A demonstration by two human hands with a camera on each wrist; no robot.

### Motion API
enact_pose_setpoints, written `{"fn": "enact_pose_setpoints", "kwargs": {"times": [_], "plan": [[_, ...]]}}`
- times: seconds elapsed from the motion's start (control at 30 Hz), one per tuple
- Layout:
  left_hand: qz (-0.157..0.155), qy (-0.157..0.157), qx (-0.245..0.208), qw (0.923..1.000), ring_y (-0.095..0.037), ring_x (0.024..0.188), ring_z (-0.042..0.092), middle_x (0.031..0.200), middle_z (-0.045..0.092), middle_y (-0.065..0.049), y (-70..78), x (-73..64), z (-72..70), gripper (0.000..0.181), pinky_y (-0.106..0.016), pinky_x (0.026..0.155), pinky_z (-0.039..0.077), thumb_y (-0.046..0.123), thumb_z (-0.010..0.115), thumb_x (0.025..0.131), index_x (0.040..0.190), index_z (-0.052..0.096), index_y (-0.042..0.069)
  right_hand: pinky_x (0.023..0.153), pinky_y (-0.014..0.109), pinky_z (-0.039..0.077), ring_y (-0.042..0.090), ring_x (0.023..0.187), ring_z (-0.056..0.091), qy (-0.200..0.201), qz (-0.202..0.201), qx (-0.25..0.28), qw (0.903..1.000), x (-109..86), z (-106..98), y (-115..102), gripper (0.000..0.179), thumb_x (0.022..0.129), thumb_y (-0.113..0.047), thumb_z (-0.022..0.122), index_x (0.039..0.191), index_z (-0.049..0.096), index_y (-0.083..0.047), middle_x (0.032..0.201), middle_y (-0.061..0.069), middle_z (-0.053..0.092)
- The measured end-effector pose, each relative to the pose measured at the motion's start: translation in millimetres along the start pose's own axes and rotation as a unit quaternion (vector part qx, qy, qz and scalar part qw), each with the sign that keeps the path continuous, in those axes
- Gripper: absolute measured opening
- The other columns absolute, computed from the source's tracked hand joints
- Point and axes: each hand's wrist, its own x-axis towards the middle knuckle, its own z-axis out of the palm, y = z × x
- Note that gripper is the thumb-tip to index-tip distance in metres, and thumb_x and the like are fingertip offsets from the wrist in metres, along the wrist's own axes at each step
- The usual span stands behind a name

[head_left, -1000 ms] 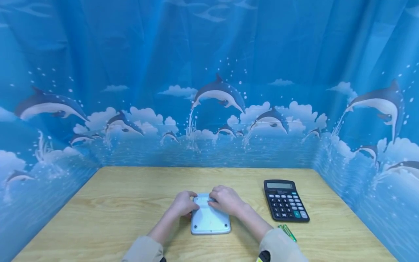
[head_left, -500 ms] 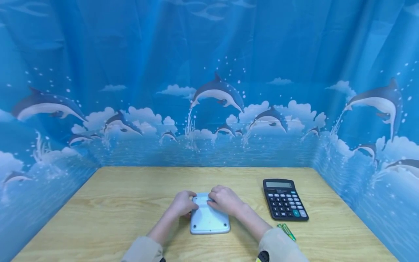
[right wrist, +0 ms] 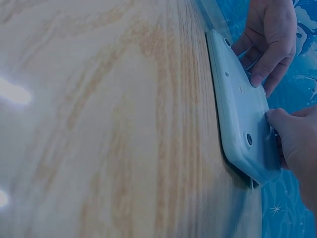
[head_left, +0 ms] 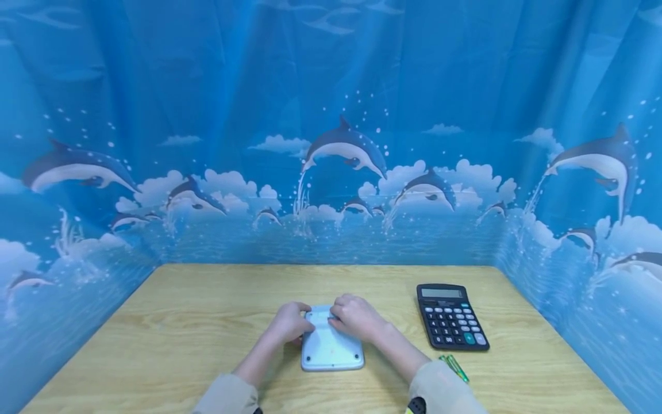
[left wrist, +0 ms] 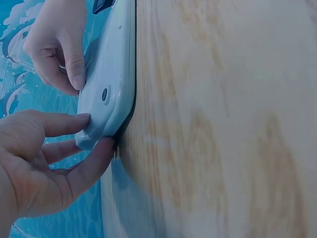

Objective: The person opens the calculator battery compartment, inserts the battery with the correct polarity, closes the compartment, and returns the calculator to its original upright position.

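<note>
A pale, flat device [head_left: 333, 348] with rounded corners and small dark round feet lies back side up on the table, mid-front. Its front face is hidden. My left hand [head_left: 288, 323] pinches its left edge near the far end, with the thumb on the back surface. Across the far right part bends my right hand [head_left: 358, 316], its thumb on the back surface and its fingers curled at the edge. In the right wrist view the right thumb presses on the pale device [right wrist: 245, 116] close to one dark foot. What lies under the right fingers is hidden.
A black calculator [head_left: 449, 317] lies face up to the right. Two green batteries [head_left: 455, 368] lie just in front of it, beside my right sleeve [head_left: 445, 388]. A blue curtain [head_left: 331, 241] with dolphins surrounds the wooden table [head_left: 207, 310] at the back and sides.
</note>
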Motion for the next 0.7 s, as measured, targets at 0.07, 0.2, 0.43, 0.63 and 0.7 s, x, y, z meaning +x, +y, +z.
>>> {"fn": "enact_pose_setpoints", "kwargs": {"times": [0.07, 0.2, 0.43, 0.63, 0.7], "plan": [[0.003, 0.0, 0.002, 1.0, -0.019, 0.057, 0.057, 0.104, 0.058, -0.02, 0.0, -0.6, 0.4, 0.048, -0.026, 0.048, 0.052, -0.002, 0.068, 0.075, 0.121, 0.056, -0.004, 0.073, 0.023, 0.05, 0.014, 0.079, 0.059, -0.003, 0.0, -0.004, 1.0, -0.6, 1.2, -0.2, 0.018, 0.085, -0.027, 0.065, 0.09, 0.069, -0.009, 0.084, 0.001, 0.063], [0.009, 0.002, 0.004, 0.9999, -0.019, 0.055, 0.056, 0.105, 0.058, -0.022, -0.4, -0.4, 0.9, 0.048, -0.027, 0.048, 0.052, -0.002, 0.068, 0.075, 0.121, 0.056, -0.005, 0.073, 0.023, 0.05, 0.013, 0.079, 0.058, -0.01, 0.001, -0.008, 0.9999, -0.9, 2.0, -1.0, 0.019, 0.086, -0.027, 0.064, 0.09, 0.069, -0.009, 0.084, 0.001, 0.063], [-0.001, -0.003, -0.004, 1.0, -0.021, 0.059, 0.056, 0.104, 0.058, -0.021, -1.1, -0.3, 1.5, 0.047, -0.028, 0.051, 0.052, -0.003, 0.067, 0.075, 0.121, 0.056, -0.005, 0.069, 0.019, 0.048, 0.011, 0.075, 0.056, -0.007, -0.016, -0.025, 0.9995, -0.8, 1.9, -1.0, 0.018, 0.086, -0.027, 0.064, 0.088, 0.068, -0.01, 0.081, 0.0, 0.061], [-0.002, 0.001, -0.002, 1.0, -0.02, 0.059, 0.057, 0.104, 0.058, -0.021, -2.1, 0.4, 2.4, 0.047, -0.027, 0.049, 0.052, -0.003, 0.067, 0.075, 0.121, 0.056, -0.005, 0.074, 0.021, 0.049, 0.011, 0.079, 0.058, -0.004, -0.02, -0.04, 0.999, -2.3, 3.6, -2.5, 0.019, 0.087, -0.028, 0.062, 0.09, 0.068, -0.01, 0.083, -0.001, 0.062], [-0.004, 0.002, -0.001, 1.0, -0.019, 0.059, 0.057, 0.104, 0.058, -0.021, -1.2, 0.7, 2.0, 0.048, -0.027, 0.049, 0.052, -0.003, 0.067, 0.075, 0.122, 0.056, -0.005, 0.075, 0.021, 0.05, 0.012, 0.08, 0.058, -0.001, -0.021, -0.043, 0.9989, -2.0, 3.6, -2.1, 0.019, 0.088, -0.028, 0.062, 0.09, 0.068, -0.01, 0.084, 0.0, 0.063]]}}
